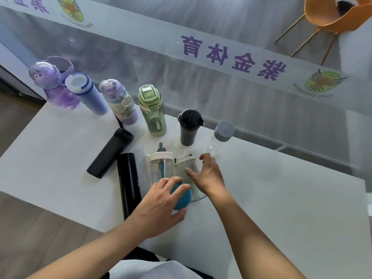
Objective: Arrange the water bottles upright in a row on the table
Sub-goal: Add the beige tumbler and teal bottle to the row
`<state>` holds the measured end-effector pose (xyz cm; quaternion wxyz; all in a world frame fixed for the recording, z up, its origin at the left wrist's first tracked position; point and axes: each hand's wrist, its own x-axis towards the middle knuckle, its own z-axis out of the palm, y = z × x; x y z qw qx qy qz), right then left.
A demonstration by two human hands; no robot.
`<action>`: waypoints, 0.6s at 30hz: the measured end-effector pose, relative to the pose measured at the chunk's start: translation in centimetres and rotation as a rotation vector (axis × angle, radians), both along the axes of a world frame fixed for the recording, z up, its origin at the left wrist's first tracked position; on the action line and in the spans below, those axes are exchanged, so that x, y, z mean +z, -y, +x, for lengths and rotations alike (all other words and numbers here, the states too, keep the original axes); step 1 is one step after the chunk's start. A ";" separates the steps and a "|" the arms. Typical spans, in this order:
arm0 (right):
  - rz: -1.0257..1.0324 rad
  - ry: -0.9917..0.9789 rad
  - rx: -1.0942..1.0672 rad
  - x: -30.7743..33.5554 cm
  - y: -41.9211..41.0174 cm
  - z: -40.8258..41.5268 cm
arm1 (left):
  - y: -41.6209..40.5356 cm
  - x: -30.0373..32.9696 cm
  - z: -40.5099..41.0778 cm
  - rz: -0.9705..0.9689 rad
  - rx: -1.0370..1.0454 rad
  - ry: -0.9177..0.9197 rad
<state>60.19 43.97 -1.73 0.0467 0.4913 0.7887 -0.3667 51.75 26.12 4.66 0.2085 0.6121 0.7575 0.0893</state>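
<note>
Several bottles stand upright along the table's far edge: a purple one, a blue one, a pale cartoon one, a green one, a dark cup and a clear grey-capped one. Two black flasks lie flat. A clear bottle with a cream lid and a second clear bottle lie near me. My left hand grips a teal-capped bottle. My right hand rests with fingers spread over the second clear bottle.
The white table stands against a glass wall with a printed banner. An orange chair is beyond the glass at top right. Wooden floor lies to the left of the table.
</note>
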 end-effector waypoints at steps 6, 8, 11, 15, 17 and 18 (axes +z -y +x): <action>-0.146 0.089 0.021 -1.8 -1.0 -4.5 | 0.3 -1.2 0.5 -0.006 0.004 0.001; -0.202 0.085 -0.034 -2.6 -1.0 -5.2 | 0.2 -1.2 0.6 0.004 0.013 -0.001; -0.199 0.054 -0.061 -3.2 -0.9 -5.0 | 0.2 -1.3 0.7 0.010 0.014 0.006; -0.202 0.020 -0.133 -3.3 -1.0 -2.7 | -0.1 -1.0 0.6 0.012 0.013 0.020; -0.205 -0.003 -0.180 -3.1 -1.1 -1.0 | -0.6 -0.7 0.6 0.015 0.015 0.034; -0.199 -0.014 -0.205 -3.1 -1.1 0.0 | -0.9 -0.6 0.6 0.017 0.015 0.041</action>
